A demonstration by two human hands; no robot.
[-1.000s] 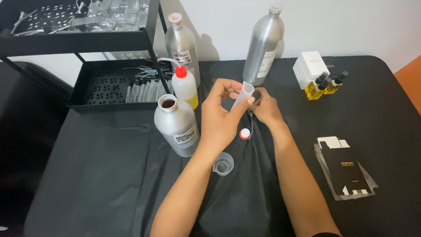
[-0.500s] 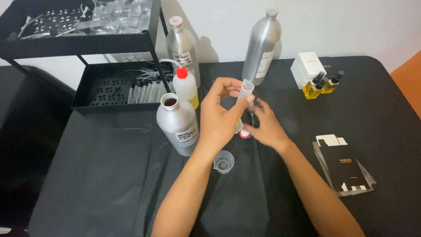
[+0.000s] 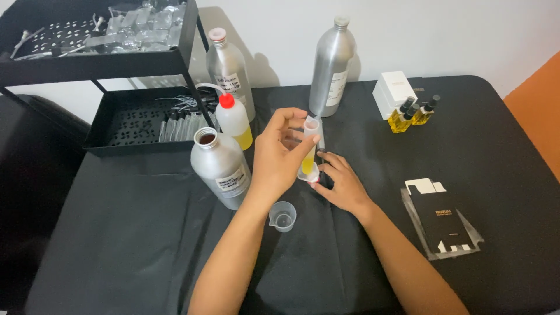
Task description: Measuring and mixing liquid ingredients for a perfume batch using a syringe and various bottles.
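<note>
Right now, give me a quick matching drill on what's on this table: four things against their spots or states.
Things:
1 measuring tube
2 open aluminium bottle
3 small clear cup
4 two little spray bottles

States:
a empty, near the left forearm
b cap off, beside the left hand
c yellow liquid, by the white box
d upright in the left hand's fingers

Pairs: 1-d, 2-b, 3-a, 4-c

left hand (image 3: 280,157): palm covers most of the small tube (image 3: 310,153), base not visible | right hand (image 3: 341,185): fingertips hide a small red thing | top shelf (image 3: 87,64): cut by upper edge, clear items blurred | both forearms: cut by bottom edge
</note>
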